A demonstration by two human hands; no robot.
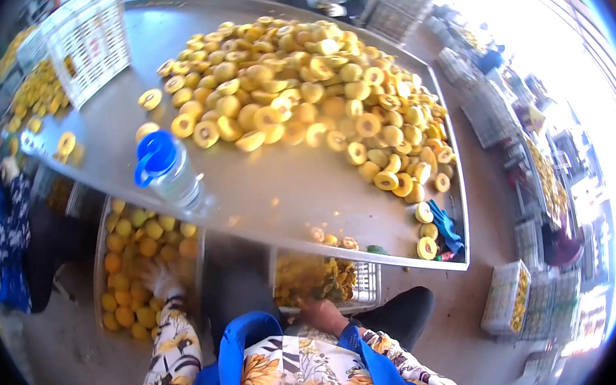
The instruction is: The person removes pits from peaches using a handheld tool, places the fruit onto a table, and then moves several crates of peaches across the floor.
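Observation:
My left hand (161, 280), in a pale glove, reaches down into a crate of whole yellow-orange fruit (123, 297) at the lower left; its fingers are blurred among the fruit. Bare and close to my lap, my right hand (321, 314) is beside a white crate (367, 283) of fruit scraps under the table edge, its fingers smeared and hard to make out. On the metal table (250, 190) lies a large heap of halved yellow fruit (263, 87). A clear bottle with a blue lid (175, 175) stands near the table's left front edge.
Blue gloves (446, 226) lie at the table's right front corner. An upright white crate (90, 47) stands at the back left. A person in blue patterned clothing (0, 238) is at the left. More crates (506, 296) of fruit line the floor on the right.

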